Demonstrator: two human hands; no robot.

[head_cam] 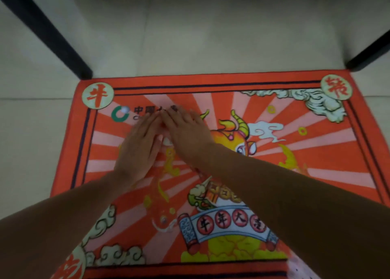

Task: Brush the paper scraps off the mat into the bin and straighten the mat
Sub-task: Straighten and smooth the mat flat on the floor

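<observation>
The pale tiled floor (pixel 190 36) fills the upper half of the frame, and black furniture legs (pixel 48 33) are seen slanting down to it at the upper left and upper right. The red-orange rectangular fabric mat with a cartoon ox and sun-ray print (pixel 274 152) is spread across the centre and lower part of the frame; its far edge appears to run fairly level and its surface looks flat, though its near edge is cut off at the bottom. No bin is seen anywhere in the frame.

Both hands are laid palm-down on the mat at centre left. The left hand (pixel 139 145) and the right hand (pixel 186 135) are held with fingers straight and angled toward each other, so that the fingertips meet in a wedge just below the printed lettering. Nothing is pinched or gripped by either. A small white paper scrap (pixel 167 140) is glimpsed in the gap between the palms, and a small white speck (pixel 125 109), possibly another scrap or part of the print, is seen on the green logo at the upper left of the mat.

The step in hand is judged to be the gathering of scraps into one heap. It is best done with the little-finger edges kept pressed to the fabric so that nothing slips beneath, with the fingertips kept closed, and with light downward pressure so that the mat is not dragged or wrinkled. The speck by the logo should be checked before the heap is carried off.
</observation>
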